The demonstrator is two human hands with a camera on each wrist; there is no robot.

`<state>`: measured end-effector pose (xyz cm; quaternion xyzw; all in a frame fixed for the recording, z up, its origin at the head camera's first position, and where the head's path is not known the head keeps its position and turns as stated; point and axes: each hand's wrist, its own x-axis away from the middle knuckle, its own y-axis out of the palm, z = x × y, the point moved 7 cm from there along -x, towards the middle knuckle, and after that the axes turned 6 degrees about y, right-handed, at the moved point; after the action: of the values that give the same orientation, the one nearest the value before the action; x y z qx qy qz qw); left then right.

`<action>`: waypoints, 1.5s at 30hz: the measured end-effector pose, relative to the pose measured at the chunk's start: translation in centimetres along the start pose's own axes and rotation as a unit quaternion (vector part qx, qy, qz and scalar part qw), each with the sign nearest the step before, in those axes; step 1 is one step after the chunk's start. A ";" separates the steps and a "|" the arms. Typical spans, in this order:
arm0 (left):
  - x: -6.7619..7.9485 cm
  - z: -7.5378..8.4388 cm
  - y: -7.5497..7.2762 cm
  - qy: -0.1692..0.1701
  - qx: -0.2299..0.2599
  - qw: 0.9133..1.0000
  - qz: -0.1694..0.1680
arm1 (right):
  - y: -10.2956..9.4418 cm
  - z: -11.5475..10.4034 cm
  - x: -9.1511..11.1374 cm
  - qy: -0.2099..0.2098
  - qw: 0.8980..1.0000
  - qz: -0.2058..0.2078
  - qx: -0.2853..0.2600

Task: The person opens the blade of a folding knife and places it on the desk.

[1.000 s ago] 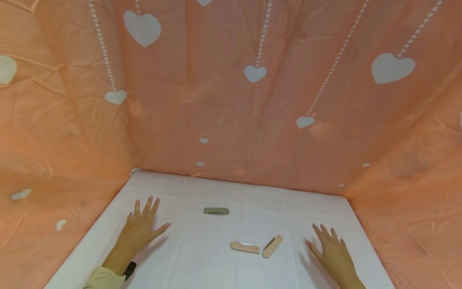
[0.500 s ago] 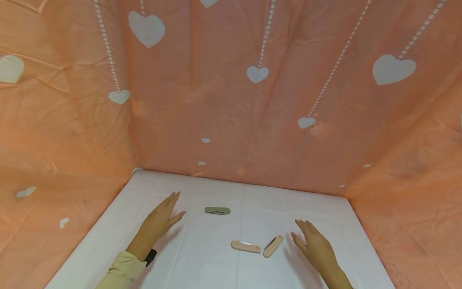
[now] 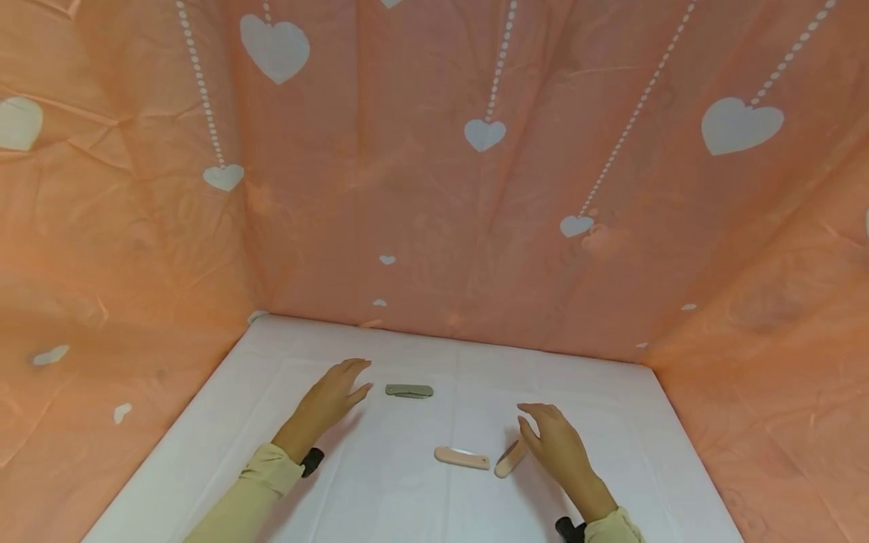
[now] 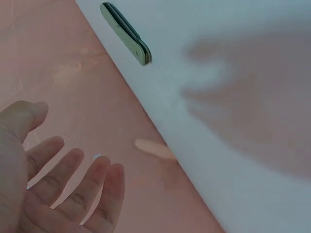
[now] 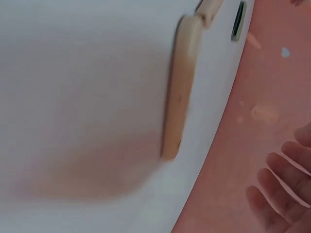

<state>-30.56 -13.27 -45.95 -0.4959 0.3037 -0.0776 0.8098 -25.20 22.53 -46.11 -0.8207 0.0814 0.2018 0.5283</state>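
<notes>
In the head view, nothing is held by the left hand [image 3: 327,397] or the right hand [image 3: 560,449]; their fingers are loosely bent, with thumbs apart. On the white table [image 3: 380,483], the green knife [image 3: 409,391] is laid left to right, near the left hand. The middle pink knife [image 3: 462,458] is laid much the same; the slanted pink knife [image 3: 509,460], tilted up to the right, is partly hidden by the right hand. If bumped, it could be knocked into its neighbour.

In the left wrist view, the green knife is seen slanted, untouched.

In the right wrist view, the slanted pink knife is seen nearly up-and-down; skin could be cut if a blade were rubbed.
</notes>
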 end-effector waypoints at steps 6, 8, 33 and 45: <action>-1.4 0.4 1.3 0.008 0.038 0.999 -0.030 | 2.5 -1.1 -1.4 0.044 0.991 -0.073 -0.100; -1.8 0.3 1.9 0.007 0.050 0.998 -0.040 | 3.5 -1.5 -1.7 0.039 0.987 -0.092 -0.128; -6.2 -1.2 9.1 -0.065 0.198 0.968 -0.137 | 15.9 -6.8 -3.3 0.277 0.731 -0.299 -0.548; -6.4 0.1 10.4 -0.066 0.212 0.959 -0.176 | 17.4 -7.3 -2.7 0.368 0.499 -0.291 -0.729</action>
<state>-37.47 -5.34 -52.09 -0.3620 0.1341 -0.2487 0.8883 -31.94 8.29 -56.87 -0.8924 -0.1505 -0.2959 -0.3057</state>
